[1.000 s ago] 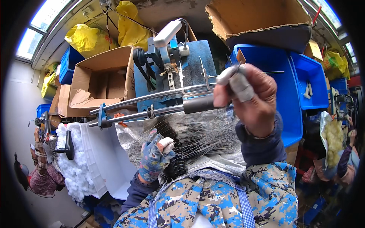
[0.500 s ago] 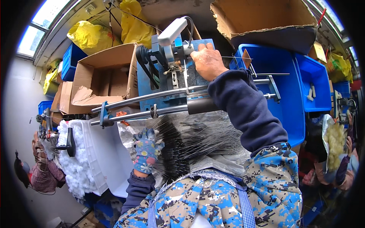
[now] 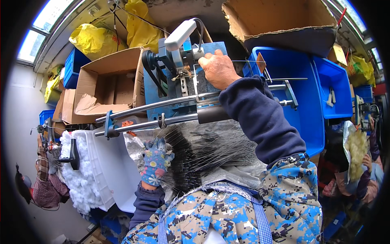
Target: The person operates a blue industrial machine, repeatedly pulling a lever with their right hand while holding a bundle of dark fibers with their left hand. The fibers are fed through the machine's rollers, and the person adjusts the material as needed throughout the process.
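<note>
Bins (image 3: 300,118) sit blue beside brown cardboard boxes (image 3: 109,87) holding crumpled paper.

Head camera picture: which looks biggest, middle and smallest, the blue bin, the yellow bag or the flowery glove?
1. blue bin
2. yellow bag
3. flowery glove, though it is nearer the camera, so this is only how they look.

A crowded bench (image 3: 122,171) is seen, mostly hidden under what it carries. A blue machine (image 3: 178,81) is set at the middle, with two steel rods (image 3: 162,112) run across its front. Below the rods, a bundle of dark wires (image 3: 203,154) is spread over a silvery sheet (image 3: 138,142). A white tray (image 3: 113,171) heaped with white fluff (image 3: 77,179) is placed on the left. An open carton (image 3: 109,89) is stood behind it, and blue bins (image 3: 308,93) are set on the right.
</note>
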Available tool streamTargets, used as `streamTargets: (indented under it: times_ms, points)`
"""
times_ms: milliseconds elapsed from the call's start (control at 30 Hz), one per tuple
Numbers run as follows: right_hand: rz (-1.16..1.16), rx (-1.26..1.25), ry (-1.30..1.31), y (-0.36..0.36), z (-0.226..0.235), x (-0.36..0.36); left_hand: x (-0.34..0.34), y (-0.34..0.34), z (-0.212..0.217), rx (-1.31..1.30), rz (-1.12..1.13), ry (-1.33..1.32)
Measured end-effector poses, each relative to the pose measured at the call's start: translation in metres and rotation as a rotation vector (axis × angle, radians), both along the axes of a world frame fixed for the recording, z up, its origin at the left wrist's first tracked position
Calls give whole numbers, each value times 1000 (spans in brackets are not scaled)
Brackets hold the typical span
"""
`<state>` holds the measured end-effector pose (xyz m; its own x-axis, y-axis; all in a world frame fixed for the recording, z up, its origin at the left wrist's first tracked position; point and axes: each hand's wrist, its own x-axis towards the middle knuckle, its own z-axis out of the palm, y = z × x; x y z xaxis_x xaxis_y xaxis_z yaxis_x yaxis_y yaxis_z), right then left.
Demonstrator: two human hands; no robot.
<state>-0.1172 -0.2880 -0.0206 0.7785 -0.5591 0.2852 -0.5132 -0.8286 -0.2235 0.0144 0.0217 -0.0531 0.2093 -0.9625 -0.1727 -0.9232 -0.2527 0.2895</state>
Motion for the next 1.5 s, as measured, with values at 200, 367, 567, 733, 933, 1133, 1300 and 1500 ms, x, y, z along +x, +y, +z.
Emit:
streamTargets:
  times_ms: [200,367,567,733,933,1133,1300,1500]
  points:
    - [23,25,-61,-2,-3,1,-1,-1,6,4,-36,7]
    - [42,54,-65,-3,-4,3,-11,-7,22,-169,2,113]
    - [-59,89,-16,-2,-5,3,-24,-20,32,-324,-48,248]
    - [-201,-1,46,3,-1,-18,-25,-22,39,-401,-162,154]
    - [-144,73,106,28,10,-45,-34,-31,39,-345,-131,233]
    - [-173,233,60,27,12,-45,-41,-35,36,-493,-208,232]
    - [-172,270,102,33,14,-35,-36,-22,32,-372,-146,271]
    - [-136,206,57,48,8,-10,-44,-34,45,-442,-167,249]
